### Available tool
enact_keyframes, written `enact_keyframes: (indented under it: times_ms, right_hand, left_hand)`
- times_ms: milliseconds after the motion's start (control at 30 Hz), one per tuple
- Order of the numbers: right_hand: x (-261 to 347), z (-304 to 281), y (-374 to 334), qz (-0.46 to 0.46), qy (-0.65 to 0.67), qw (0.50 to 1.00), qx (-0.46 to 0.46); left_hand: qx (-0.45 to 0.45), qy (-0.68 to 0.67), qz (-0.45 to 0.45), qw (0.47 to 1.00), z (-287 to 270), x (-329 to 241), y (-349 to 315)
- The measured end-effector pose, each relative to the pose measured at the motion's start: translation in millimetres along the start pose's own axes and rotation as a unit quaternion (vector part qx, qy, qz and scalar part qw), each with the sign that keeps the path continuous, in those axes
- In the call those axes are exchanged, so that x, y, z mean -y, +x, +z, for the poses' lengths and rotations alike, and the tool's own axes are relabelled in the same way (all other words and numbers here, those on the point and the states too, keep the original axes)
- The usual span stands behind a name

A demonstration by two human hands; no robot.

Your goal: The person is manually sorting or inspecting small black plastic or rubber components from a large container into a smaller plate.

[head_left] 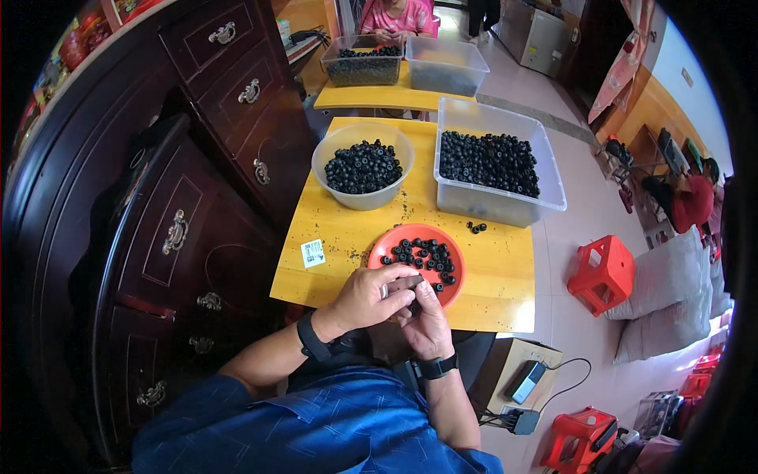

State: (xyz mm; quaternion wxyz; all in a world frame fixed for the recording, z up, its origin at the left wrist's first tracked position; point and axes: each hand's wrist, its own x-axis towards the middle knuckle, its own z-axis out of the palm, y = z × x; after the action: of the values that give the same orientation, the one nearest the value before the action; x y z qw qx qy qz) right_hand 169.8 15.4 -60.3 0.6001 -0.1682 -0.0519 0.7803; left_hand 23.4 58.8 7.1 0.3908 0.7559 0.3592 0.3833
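Observation:
My left hand (365, 297) is closed, its fingers round a small flat grey-brown strip (405, 282) that looks like a short blade. Fingertips of my right hand (427, 325) press together right beside it. A small black part (414, 307) shows in part between the fingers of the right hand; most of it is covered. Both hands hover over the near edge of a round red plate (455, 294), on which several black ring-shaped parts (425, 253) with holes lie loosely.
Behind the plate stand a round translucent bowl (326, 178) and a clear rectangular bin (503, 207), both heaped with black parts. Crumbs and a white label (313, 253) lie on the yellow table (316, 285). Dark drawers (178, 229) rise at left; a red stool (602, 274) stands right.

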Motion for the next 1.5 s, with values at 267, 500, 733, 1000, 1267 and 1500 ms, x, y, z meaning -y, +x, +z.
enact_keyframes:
  times_ms: [267,500,733,1000,1267,1500]
  right_hand:
    - [1.0,16.9,-6.6,0.003,-0.015,1.000,-0.006]
    - [1.8,18.7,-6.7,0.008,-0.016,0.999,-0.033]
    - [2.4,10.6,-5.7,0.007,-0.002,1.000,0.013]
    - [3.0,14.4,-6.9,0.020,-0.008,1.000,-0.015]
    - [2.6,1.8,-6.4,0.034,0.007,0.999,0.014]
    - [3.6,14.7,-9.0,0.039,-0.023,0.999,-0.009]
  left_hand:
    - [-0.029,0.060,0.028,0.997,-1.0,4.0,0.3]
    - [-0.095,0.108,0.163,0.976,0.4,-0.4,-0.5]
    - [-0.019,0.090,0.039,0.995,-16.8,-2.4,4.2]
    - [0.074,0.117,0.019,0.990,-23.7,-1.7,6.9]
    - [0.094,0.113,0.033,0.989,-22.9,0.9,9.0]
    - [0.135,0.173,0.001,0.976,-26.7,-9.8,12.7]
